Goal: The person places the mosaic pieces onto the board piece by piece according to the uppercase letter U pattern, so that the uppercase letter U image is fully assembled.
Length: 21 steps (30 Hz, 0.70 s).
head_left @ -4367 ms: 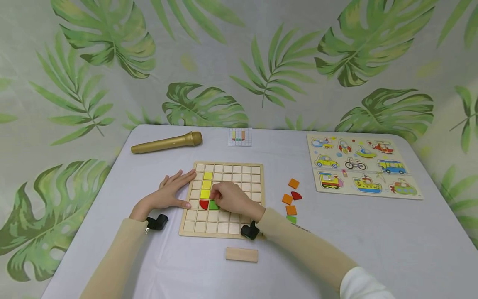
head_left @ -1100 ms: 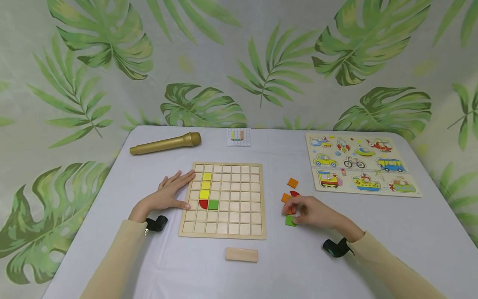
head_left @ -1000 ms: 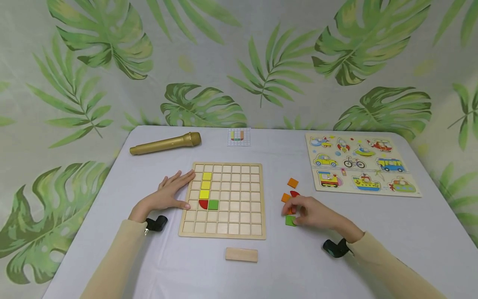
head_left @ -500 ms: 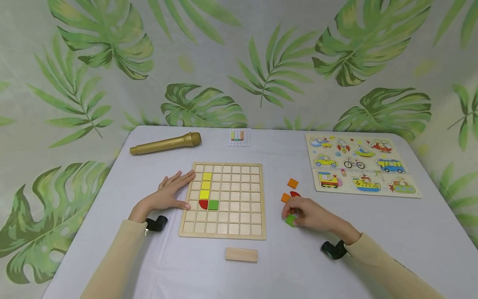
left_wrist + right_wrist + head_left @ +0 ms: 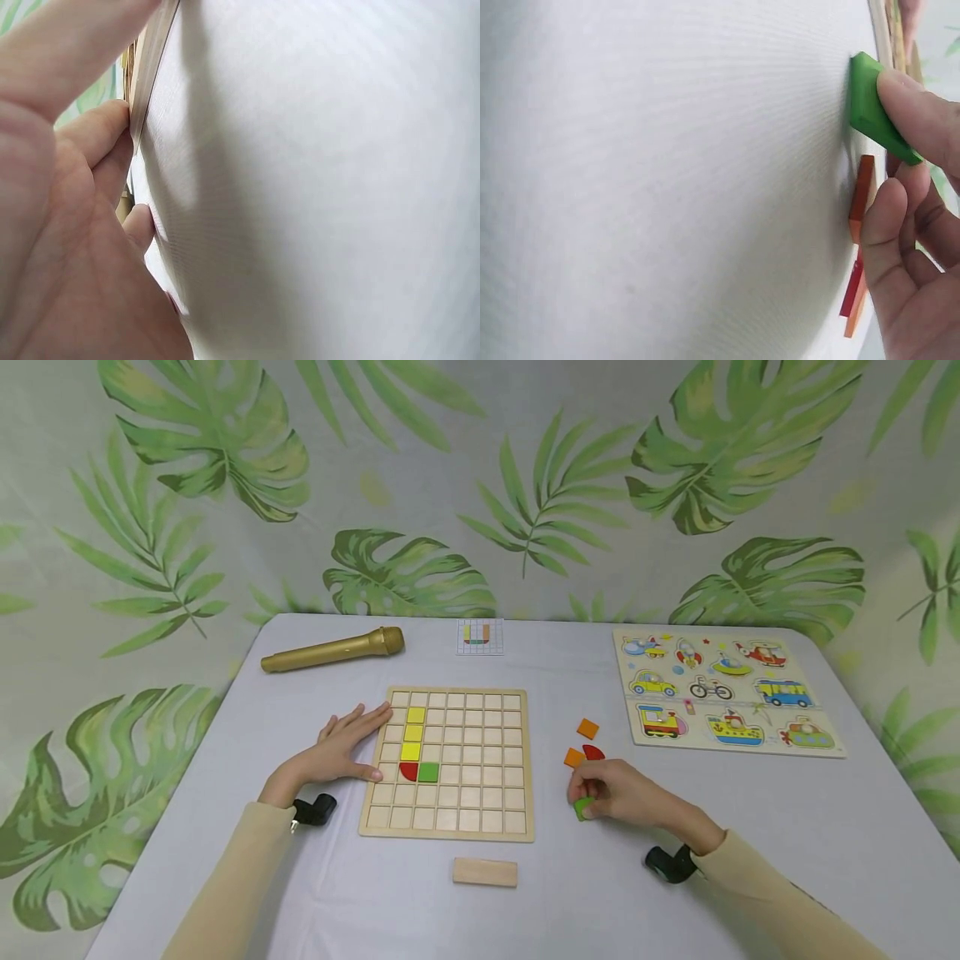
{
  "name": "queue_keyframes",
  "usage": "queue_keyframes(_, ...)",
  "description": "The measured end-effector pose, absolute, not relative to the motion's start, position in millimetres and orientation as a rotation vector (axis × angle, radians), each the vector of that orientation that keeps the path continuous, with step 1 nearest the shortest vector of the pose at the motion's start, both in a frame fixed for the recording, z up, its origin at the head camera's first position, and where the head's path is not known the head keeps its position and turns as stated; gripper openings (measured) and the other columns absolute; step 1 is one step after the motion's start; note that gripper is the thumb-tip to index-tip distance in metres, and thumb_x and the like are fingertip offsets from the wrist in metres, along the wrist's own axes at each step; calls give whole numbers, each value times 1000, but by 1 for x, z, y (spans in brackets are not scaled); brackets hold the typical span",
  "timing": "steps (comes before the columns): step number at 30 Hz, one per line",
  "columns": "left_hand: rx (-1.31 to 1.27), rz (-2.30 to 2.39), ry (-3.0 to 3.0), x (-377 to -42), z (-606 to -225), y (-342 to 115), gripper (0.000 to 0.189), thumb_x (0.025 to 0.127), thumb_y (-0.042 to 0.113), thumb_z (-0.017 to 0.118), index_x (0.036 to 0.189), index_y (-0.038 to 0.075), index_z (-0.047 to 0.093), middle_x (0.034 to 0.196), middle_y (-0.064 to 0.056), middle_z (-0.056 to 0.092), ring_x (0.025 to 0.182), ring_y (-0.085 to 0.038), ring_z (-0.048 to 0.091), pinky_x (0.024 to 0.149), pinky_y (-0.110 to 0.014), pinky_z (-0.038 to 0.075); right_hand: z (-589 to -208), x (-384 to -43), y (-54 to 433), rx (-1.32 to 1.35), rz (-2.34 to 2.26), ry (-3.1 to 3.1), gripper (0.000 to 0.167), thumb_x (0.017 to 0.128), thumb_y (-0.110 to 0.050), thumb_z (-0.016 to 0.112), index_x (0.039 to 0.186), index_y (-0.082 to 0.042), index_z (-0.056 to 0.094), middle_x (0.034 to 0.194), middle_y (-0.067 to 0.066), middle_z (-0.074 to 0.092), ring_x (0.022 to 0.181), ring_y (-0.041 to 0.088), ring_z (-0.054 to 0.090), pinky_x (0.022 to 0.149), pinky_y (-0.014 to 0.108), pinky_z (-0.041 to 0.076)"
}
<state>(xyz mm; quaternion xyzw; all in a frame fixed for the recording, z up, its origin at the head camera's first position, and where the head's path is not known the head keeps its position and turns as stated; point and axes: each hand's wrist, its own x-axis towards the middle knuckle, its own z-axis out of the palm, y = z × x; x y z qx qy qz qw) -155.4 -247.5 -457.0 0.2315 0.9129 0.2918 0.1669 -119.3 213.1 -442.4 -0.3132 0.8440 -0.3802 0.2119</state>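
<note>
My right hand [image 5: 618, 791] pinches a green square tile [image 5: 866, 97] between thumb and fingers, to the right of the board. The tile tilts close over the white cloth. Beside the hand lie orange square tiles [image 5: 588, 728] and a red quarter-round tile [image 5: 593, 752]; one orange tile [image 5: 862, 196] is hidden under the hand in the head view. My left hand [image 5: 337, 752] rests with extended fingers along the left edge of the wooden grid board [image 5: 450, 837]. Set in the board are yellow tiles [image 5: 411, 751], a red quarter-round tile [image 5: 408, 771] and a green square tile [image 5: 428, 772].
A small pattern card [image 5: 480, 637] lies behind the board. A gold microphone [image 5: 333, 652] is at the back left, and a vehicle puzzle board [image 5: 727, 693] at the back right. In front of the grid board lies a plain wooden block [image 5: 485, 872].
The right hand has left the green tile on the board and moved right to the loose tiles. There it has pinched and tilted another green tile. The left hand stays put.
</note>
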Motion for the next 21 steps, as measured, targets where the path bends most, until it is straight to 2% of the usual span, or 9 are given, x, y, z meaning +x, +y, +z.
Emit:
queue_keyframes(5,657,834,2596,-155,-456,-247,104,75,46,77,154,12,19,159,-8,12,143,-37,-2,106,-61,-10,-437,-120,213,-803,-1107,2317,19,79,1,74,87,-13,65,76,-5,56,74,15,52,66,25,44)
queue_keyframes(14,653,833,2596,-154,-455,-247,104,75,45,78,154,11,19,159,-8,12,143,-38,-2,106,-61,-10,-433,-131,202,-803,-1268,2246,11,83,-8,74,89,-9,64,81,0,58,75,16,51,67,25,44)
queue_keyframes(21,654,836,2594,-153,-454,-246,103,76,44,77,154,10,19,159,-9,12,143,-39,-2,106,-62,-9,-431,-142,183,-774,-1294,2191,11,88,-7,69,97,-5,66,85,3,61,68,15,52,59,23,44)
